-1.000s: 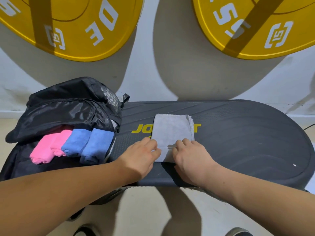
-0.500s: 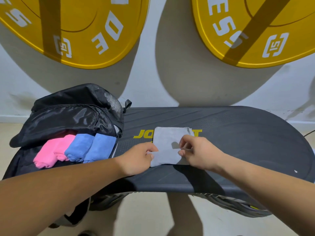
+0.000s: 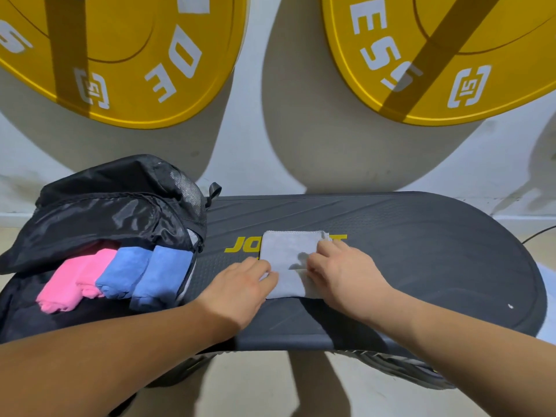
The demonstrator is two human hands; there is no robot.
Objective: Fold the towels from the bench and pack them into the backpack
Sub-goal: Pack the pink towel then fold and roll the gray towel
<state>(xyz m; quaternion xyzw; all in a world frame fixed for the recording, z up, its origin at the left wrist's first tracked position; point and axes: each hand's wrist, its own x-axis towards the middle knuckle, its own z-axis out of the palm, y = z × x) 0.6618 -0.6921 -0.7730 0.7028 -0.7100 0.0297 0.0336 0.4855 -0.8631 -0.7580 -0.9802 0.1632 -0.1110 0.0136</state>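
Black table point(image 3: 421, 266) bears a folded grey towel point(image 3: 288, 254) pinched between left hand point(image 3: 240, 287) and right hand point(image 3: 340, 266), fingers curled on its edges; uneven lifting could unfold it.

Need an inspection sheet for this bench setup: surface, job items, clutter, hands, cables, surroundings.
Surface: black bench, yellow lettering partly covered by the towel.
Job's things: folded grey towel on the bench; pink towels and blue towels in the open black backpack at the bench's left end.
Clutter: nothing seen.
Hands: left hand grips the grey towel's left edge; right hand holds its right side.
Cables: one dark cable at far right, by the floor.
Surroundings: two yellow weight plates against a white wall.
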